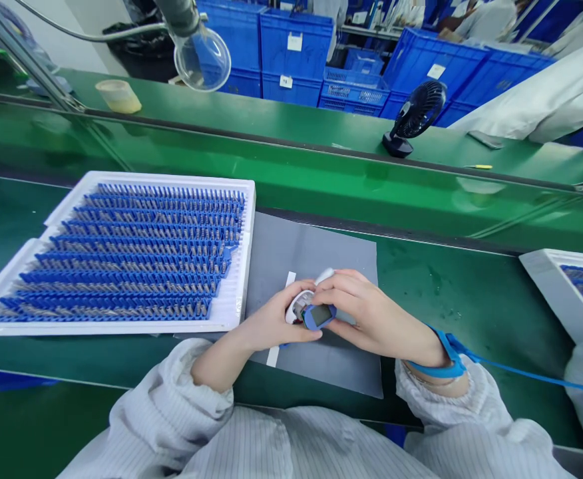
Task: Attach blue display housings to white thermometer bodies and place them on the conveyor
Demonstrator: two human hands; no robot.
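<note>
Head view: left hand and right hand grip together on a small blue-and-white device with a screen, over a grey mat; a white foam tray of blue-racked parts lies just beside.

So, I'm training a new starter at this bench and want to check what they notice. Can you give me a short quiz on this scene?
1. Which wrist wears the blue wrist strap, left or right?
2. True or false: the white foam tray lies to the left of the grey mat.
3. What do the left hand and right hand hold together above the mat?

Key: 1. Right. 2. True. 3. A small blue-framed device with a screen.
</note>
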